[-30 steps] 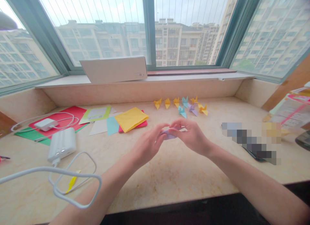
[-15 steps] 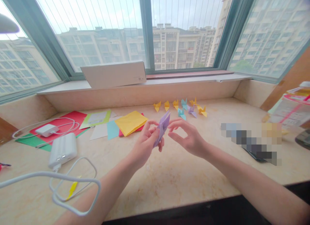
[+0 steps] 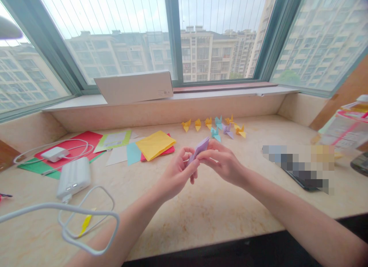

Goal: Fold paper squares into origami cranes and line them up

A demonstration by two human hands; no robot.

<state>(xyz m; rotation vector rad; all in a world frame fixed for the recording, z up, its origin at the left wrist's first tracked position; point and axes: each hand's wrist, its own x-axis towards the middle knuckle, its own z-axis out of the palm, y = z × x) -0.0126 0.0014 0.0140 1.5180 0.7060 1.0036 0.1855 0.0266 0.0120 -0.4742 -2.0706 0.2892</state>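
Note:
A folded piece of purple origami paper [image 3: 201, 146] is held up between my two hands above the stone counter. My left hand [image 3: 181, 171] grips its lower left part, thumb along the near side. The thumb and fingers of my right hand [image 3: 221, 157] pinch its right edge. Part of the paper is hidden behind the fingers. Beyond my hands stand several small folded paper cranes: a yellow crane [image 3: 186, 125], a blue crane [image 3: 215, 134] and a purple crane [image 3: 228, 131] among them.
Left of my hands lie a yellow paper packet [image 3: 155, 144] and a red sheet [image 3: 92, 136]. A white power bank [image 3: 74, 178] with a looped cable [image 3: 86, 209] sits nearer me. On the right are a phone [image 3: 301, 177], partly blurred out, and a plastic bottle [image 3: 350, 125]. A white box [image 3: 135, 87] leans by the window.
My right hand has moved left and closed on the purple paper, having been beside it with thumb and finger apart. The paper has tilted to the right.

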